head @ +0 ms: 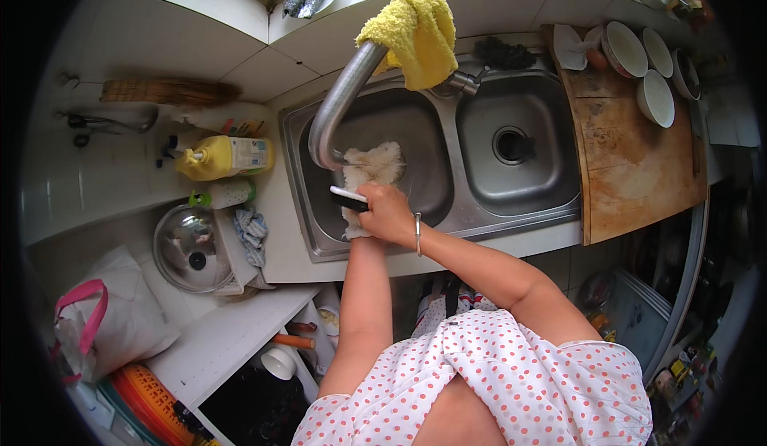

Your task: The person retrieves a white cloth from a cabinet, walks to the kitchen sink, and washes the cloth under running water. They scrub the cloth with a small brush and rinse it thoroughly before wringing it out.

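In the left basin of a double steel sink, a pale, fluffy, wet piece lies under the curved faucet; water runs onto it. My right hand, with a bracelet at its wrist, grips a black-and-white brush over this piece. My left forearm reaches straight into the basin, and my left hand is hidden by the fluffy material and my right hand, so its grip does not show. A yellow towel hangs over the faucet above the hands.
Bottles, including a yellow pump bottle, lie left of the sink beside a glass lid and a blue checked cloth. On the right, a wooden board carries several white bowls. The empty-looking right basin has a dark drain.
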Motion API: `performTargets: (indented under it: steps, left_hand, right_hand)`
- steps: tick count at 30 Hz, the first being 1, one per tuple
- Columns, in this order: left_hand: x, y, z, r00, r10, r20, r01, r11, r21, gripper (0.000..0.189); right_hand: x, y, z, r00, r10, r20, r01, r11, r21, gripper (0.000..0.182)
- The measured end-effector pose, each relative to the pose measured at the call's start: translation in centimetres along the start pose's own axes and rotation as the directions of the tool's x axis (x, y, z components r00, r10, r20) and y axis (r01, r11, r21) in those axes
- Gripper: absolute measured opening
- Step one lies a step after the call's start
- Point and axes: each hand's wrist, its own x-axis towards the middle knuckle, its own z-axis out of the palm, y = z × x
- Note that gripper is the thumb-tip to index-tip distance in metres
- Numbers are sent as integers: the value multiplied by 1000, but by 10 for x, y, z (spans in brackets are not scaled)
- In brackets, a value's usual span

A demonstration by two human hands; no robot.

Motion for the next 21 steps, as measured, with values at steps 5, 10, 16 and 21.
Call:
performTargets:
  steps: [5, 10, 16, 21]
  left_hand:
    - [0, -4, -2, 999, 13, 51, -9, 997, -71, 32]
    - [6, -17, 12, 935, 122, 332, -103, 992, -73, 31]
    - [10, -36, -58, 996, 88, -28, -73, 939, 336, 22]
    - [12, -21, 31, 996, -85, 6, 81, 968, 240, 24]
  right_hand:
    - [-11, -6, -18, 996, -70, 58, 77, 989, -125, 25]
    - [47, 42, -24, 997, -77, -17, 62, 895, -442, 35]
    - [14, 29, 1, 999, 28, -40, -40, 935, -352, 27]
    - [69, 76, -22, 987, 85, -139, -138, 889, -437, 26]
